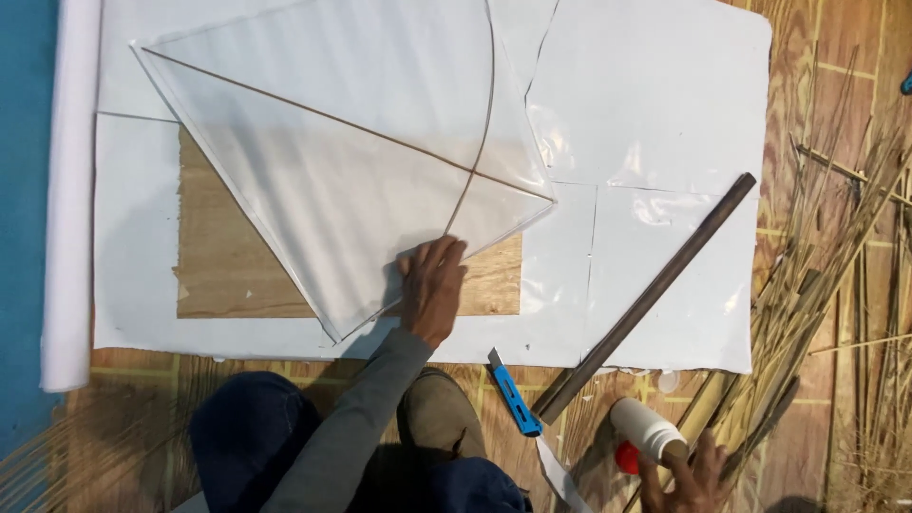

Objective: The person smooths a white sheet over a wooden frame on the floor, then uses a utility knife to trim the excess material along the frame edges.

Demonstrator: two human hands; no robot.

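Head view. Your left hand (432, 290) lies flat, palm down, fingers (445, 255) spread and released, grasping nothing. They press the lower corner of a clear plastic kite (323, 142). Just past the fingertips, two thin sticks (480, 142) cross under the plastic; one bends in a curve, one runs straight toward the far left corner. Under the palm, a board (228, 266) with wood grain shows through a cut-out in the white sheets (655, 95) spread on the floor (817, 57).

Your right hand (693, 480) sits at the bottom edge, fingers curled on a white bottle (648, 429) with a red cap (626, 458), lying on its side. Whether the grip is firm, you cannot tell; the hand is partly cut off.

Between your two hands: a blue knife (514, 394), and a long dark rod (646, 296) running diagonally away from the bottle. Right of the right-hand fingers, a loose heap of thin sticks (836, 275). Far left of the left-hand fingers, a white roll (71, 190).
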